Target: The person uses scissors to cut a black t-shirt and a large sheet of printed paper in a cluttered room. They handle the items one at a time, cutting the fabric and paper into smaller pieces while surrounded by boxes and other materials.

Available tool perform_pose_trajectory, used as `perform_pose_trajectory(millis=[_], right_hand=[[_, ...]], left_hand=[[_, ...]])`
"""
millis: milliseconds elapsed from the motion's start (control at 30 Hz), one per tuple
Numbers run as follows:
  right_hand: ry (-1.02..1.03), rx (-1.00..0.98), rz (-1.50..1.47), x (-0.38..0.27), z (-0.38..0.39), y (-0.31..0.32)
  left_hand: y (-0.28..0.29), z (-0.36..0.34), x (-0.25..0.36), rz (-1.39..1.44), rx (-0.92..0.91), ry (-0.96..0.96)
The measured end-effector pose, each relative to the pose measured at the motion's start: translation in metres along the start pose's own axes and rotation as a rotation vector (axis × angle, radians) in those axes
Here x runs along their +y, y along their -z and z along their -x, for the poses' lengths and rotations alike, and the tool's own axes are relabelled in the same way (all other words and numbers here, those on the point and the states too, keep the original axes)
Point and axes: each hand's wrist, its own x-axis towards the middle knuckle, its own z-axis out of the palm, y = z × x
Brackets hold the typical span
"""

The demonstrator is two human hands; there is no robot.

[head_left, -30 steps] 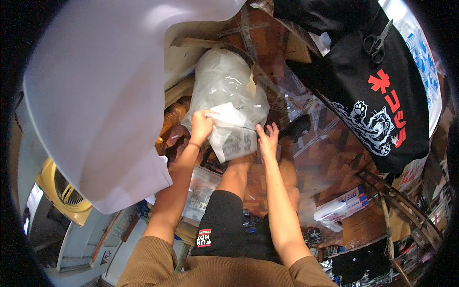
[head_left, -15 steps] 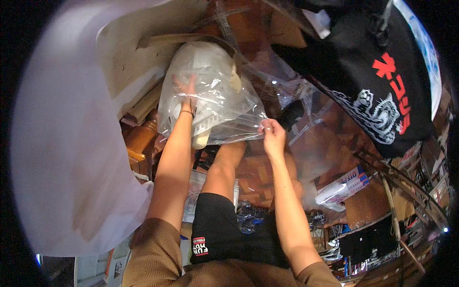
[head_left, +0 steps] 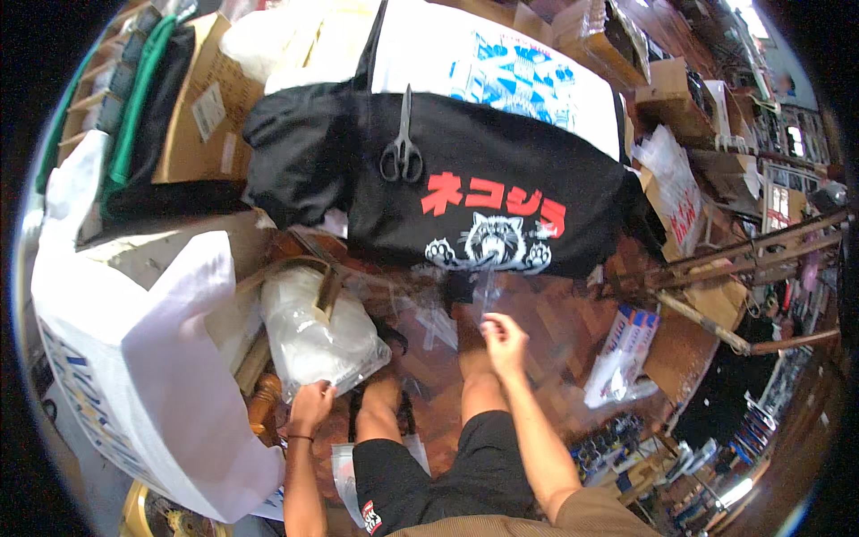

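A bulging clear plastic bag [head_left: 322, 331] with pale contents lies low on the left. At its lower edge, my left hand [head_left: 313, 403] pinches the plastic. My right hand [head_left: 503, 338] is raised to the right of the bag with its fingers drawn together; a faint translucent piece of plastic shows above the fingertips. Beyond the hands, a black shirt [head_left: 573, 237] with red lettering and a white cat print is spread out, with black-handled scissors [head_left: 403, 139] on it. Behind it is a white shirt [head_left: 416, 49] with a blue print.
A white draped fabric [head_left: 134, 376] fills the left side. Cardboard boxes [head_left: 591, 36] crowd the back right, another box [head_left: 197, 134] stands at back left. A wooden frame [head_left: 769, 251] juts in from the right, above a printed plastic package [head_left: 617, 358] on the parquet floor [head_left: 546, 313].
The view has shifted up toward the shirts. My left hand has come out from inside the bag to its edge. My right hand has moved away from the bag.
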Motion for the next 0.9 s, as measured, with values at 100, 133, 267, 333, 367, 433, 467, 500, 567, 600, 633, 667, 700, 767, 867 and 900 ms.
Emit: perform_pose_trajectory(millis=[100, 133, 267, 333, 367, 433, 467, 500, 567, 600, 633, 667, 700, 767, 867, 900], right_hand=[[0.275, 0.176, 0.111, -0.032, -0.067, 0.048], [0.359, 0.238, 0.149, -0.065, -0.089, 0.056], [0.494, 0.364, 0.178, -0.097, -0.191, 0.101], [0.538, 0.363, 0.232, -0.105, -0.230, 0.124], [0.560, 0.347, 0.248, -0.104, -0.246, 0.134], [0.513, 0.285, 0.258, -0.103, -0.263, 0.152], [0.444, 0.235, 0.249, -0.103, -0.267, 0.160], [0.403, 0.224, 0.187, -0.100, -0.270, 0.168], [0.512, 0.207, 0.265, -0.096, -0.269, 0.178], [0.570, 0.199, 0.300, -0.097, -0.268, 0.180], [0.577, 0.154, 0.315, -0.095, -0.269, 0.180], [0.632, 0.144, 0.350, -0.094, -0.270, 0.182], [0.613, 0.158, 0.368, -0.095, -0.270, 0.185], [0.619, 0.195, 0.442, -0.104, -0.274, 0.187], [0.627, 0.217, 0.523, -0.101, -0.281, 0.184], [0.619, 0.221, 0.544, -0.098, -0.285, 0.182]], left_hand=[[0.050, 0.007, 0.086, 0.240, 0.249, -0.310], [0.069, 0.000, 0.125, 0.239, 0.391, -0.460], [0.129, -0.089, 0.264, 0.222, 0.789, -0.771], [0.150, -0.136, 0.320, 0.042, 0.961, -0.646], [0.155, -0.155, 0.336, -0.052, 0.959, -0.514], [0.161, -0.182, 0.357, -0.246, 0.910, -0.269], [0.166, -0.189, 0.359, -0.217, 0.893, -0.250], [0.167, -0.193, 0.359, -0.190, 0.866, -0.243], [0.164, -0.194, 0.350, -0.165, 0.832, -0.286], [0.165, -0.188, 0.345, -0.143, 0.815, -0.348], [0.167, -0.187, 0.338, -0.072, 0.755, -0.377], [0.172, -0.187, 0.331, -0.002, 0.694, -0.404], [0.183, -0.188, 0.332, -0.011, 0.663, -0.443], [0.200, -0.187, 0.325, -0.030, 0.592, -0.496], [0.194, -0.178, 0.349, -0.161, 0.762, -0.699], [0.184, -0.180, 0.355, -0.211, 0.735, -0.571]])
